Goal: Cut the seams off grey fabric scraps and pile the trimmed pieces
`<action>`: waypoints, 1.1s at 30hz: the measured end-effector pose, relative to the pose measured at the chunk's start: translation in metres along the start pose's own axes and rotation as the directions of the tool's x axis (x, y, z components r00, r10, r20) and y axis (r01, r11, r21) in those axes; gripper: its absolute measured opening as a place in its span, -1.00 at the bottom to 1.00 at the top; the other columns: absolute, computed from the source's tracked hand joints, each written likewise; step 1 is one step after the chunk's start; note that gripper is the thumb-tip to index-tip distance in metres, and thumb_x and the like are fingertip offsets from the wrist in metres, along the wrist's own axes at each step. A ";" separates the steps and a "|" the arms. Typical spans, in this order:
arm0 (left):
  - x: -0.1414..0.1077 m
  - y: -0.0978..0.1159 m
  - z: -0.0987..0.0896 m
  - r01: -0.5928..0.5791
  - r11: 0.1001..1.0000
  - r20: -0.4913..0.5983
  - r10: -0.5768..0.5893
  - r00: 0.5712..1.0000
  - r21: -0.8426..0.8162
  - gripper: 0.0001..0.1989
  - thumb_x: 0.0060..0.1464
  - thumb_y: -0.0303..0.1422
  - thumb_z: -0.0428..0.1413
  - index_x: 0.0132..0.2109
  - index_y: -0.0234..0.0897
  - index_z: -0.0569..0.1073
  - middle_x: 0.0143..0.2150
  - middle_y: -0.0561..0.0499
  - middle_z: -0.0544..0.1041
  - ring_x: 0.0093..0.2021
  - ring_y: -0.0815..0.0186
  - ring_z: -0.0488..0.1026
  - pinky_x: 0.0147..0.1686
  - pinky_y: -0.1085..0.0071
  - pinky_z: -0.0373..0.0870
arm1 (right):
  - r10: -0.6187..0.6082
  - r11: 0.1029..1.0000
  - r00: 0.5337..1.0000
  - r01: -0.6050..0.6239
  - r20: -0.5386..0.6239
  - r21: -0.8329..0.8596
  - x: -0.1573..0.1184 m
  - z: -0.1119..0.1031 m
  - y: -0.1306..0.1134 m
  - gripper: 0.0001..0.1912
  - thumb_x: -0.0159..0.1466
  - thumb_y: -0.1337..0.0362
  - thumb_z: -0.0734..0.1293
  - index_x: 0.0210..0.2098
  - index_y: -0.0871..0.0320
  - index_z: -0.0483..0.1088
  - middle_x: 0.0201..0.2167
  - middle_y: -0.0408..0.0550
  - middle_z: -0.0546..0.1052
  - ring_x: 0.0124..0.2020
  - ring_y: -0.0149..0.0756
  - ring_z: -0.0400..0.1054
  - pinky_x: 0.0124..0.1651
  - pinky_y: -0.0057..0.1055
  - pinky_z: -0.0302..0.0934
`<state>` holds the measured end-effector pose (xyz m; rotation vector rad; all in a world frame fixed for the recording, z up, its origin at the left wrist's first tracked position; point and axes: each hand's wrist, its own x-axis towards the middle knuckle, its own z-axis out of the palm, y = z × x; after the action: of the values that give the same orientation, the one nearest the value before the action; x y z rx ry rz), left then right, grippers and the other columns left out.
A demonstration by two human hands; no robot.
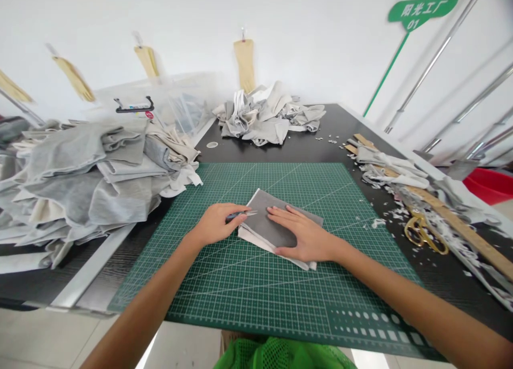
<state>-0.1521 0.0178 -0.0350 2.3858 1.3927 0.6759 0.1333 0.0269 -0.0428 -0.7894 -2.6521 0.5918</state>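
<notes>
A folded grey cloth (264, 214) with whitish layers showing along its lower edge lies at an angle on the green cutting mat (240, 294). My left hand (218, 222) is closed around a pair of small thread snips with dark blue handles; their silver tips (251, 213) point right, over the cloth's left edge. Spread flat on the right part of the cloth, my right hand (302, 235) presses it with fingers apart. The palm hides some of the cloth's surface.
Left of the mat rises a big heap of grey cloths (88, 171); another pile (272, 115) sits at the back. Gold-handled scissors (425, 233), a wooden ruler (452, 214) and white scraps lie at the right. A clear plastic box (184, 99) stands behind the left heap.
</notes>
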 end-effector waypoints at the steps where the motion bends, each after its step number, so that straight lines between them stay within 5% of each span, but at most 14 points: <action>1: -0.002 -0.002 0.001 -0.009 1.000 -0.002 0.009 1.000 -0.006 -0.69 0.26 -0.19 0.01 0.04 -0.15 0.52 -0.02 0.04 0.59 -0.03 0.22 0.51 -0.02 0.35 0.37 | -0.029 0.999 1.000 0.029 -0.005 0.020 -0.002 -0.002 0.003 -0.15 0.18 -0.07 0.37 0.34 0.09 0.04 0.34 0.04 0.15 0.35 -0.05 0.05 0.40 0.07 -0.18; 8: -0.004 -0.011 -0.001 -0.050 0.999 -0.055 0.049 0.997 -0.009 -0.73 0.24 -0.22 0.07 -0.03 -0.25 0.54 -0.13 -0.03 0.62 -0.20 0.26 0.54 -0.19 0.41 0.40 | 0.155 0.987 0.940 -0.130 -0.306 0.098 0.002 0.003 0.007 -0.62 0.35 0.18 0.22 0.12 0.10 0.36 0.08 -0.03 0.50 0.16 -0.13 0.34 0.33 0.02 0.04; 15: -0.010 -0.011 -0.012 -0.068 0.997 -0.033 0.069 0.997 0.031 -0.75 0.25 -0.27 0.08 0.00 -0.21 0.53 -0.22 0.01 0.61 -0.31 0.32 0.51 -0.31 0.46 0.35 | 0.297 0.951 0.837 -0.218 -0.460 0.217 0.003 0.005 0.014 -0.71 0.31 0.29 0.24 0.00 0.08 0.43 -0.03 -0.05 0.55 -0.01 -0.18 0.44 0.09 -0.17 0.31; 33: -0.014 -0.002 -0.012 -0.110 0.993 -0.042 0.112 0.993 0.048 -0.72 0.26 -0.27 0.07 0.05 -0.25 0.49 -0.24 -0.01 0.58 -0.36 0.34 0.45 -0.32 0.45 0.33 | 0.376 0.926 0.798 -0.307 -0.471 0.219 0.002 0.000 0.025 -0.73 0.25 0.35 0.26 -0.08 0.11 0.48 -0.08 -0.05 0.59 -0.06 -0.17 0.47 0.04 -0.17 0.34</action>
<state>-0.1659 0.0067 -0.0291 2.5147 1.3136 0.7371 0.1427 0.0469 -0.0541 -1.2097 -1.9806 0.5443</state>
